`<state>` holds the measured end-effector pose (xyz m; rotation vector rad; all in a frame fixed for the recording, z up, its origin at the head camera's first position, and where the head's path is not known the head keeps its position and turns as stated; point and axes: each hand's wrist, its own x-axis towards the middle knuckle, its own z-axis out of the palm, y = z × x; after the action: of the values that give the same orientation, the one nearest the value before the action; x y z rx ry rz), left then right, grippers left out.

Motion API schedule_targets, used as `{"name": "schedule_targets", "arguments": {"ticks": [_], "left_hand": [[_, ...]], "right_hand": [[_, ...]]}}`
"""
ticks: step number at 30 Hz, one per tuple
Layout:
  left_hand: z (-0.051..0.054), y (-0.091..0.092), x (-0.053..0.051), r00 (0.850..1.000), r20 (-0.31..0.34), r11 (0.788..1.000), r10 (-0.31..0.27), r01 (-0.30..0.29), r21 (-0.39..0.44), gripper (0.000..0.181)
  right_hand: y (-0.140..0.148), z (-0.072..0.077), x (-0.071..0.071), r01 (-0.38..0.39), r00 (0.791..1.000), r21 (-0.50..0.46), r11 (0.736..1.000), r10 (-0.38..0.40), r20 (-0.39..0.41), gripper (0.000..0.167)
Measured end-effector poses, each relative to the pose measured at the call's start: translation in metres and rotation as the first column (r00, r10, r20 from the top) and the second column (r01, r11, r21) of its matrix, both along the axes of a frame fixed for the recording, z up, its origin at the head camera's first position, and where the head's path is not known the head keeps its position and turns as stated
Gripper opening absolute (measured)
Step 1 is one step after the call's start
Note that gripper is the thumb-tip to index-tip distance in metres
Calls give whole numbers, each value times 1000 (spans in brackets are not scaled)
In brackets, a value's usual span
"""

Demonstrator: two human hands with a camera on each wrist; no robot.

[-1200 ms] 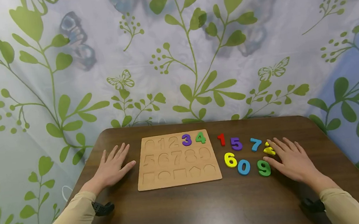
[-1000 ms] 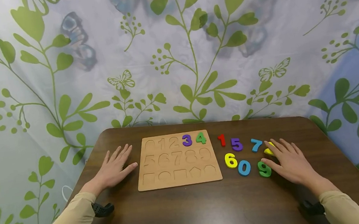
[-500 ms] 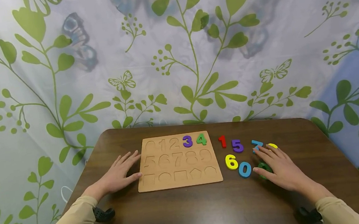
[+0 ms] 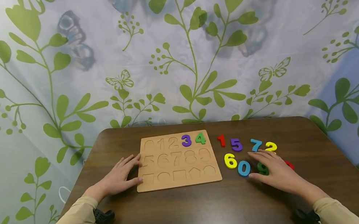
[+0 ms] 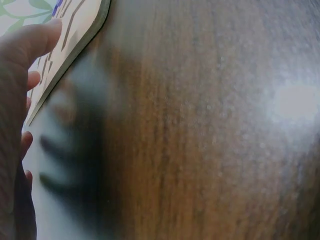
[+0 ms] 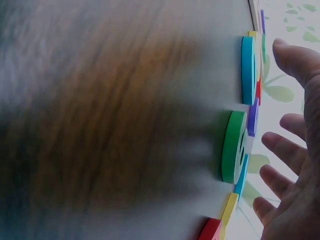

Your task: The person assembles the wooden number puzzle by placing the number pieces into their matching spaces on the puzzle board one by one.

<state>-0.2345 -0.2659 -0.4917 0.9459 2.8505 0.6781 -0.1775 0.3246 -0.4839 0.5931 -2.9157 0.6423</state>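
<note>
I see the left hand [image 4: 118, 177] relaxed at the board [image 4: 177, 167], long axis left-right, and the right hand [image 4: 277, 171] loose over the 9 [image 6: 233, 147], top pointing far.

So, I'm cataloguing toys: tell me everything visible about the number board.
The number board looks like thin tan wood, with three rows of recesses, two of digits, one of shapes. Only purple 3 and green 4 sit in place. It lies flat on the table; the left hand overlaps its left edge, contact unclear.
</note>
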Motion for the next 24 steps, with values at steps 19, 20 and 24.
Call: {"name": "schedule_targets", "arguments": {"ticks": [19, 20, 24], "left_hand": [[-6, -6, -4, 1000, 9, 1000, -9, 10, -14, 48], [-6, -6, -4, 1000, 6, 1000, -13, 13, -14, 48], [-6, -5, -3, 1000, -8, 1000, -23, 23, -9, 47]], "right_hand": [[-21, -5, -3, 113, 994, 35, 993, -113, -2, 79], [-21, -6, -4, 119, 993, 35, 992, -119, 3, 80], [-22, -8, -5, 138, 990, 46, 989, -139, 21, 81]]}}
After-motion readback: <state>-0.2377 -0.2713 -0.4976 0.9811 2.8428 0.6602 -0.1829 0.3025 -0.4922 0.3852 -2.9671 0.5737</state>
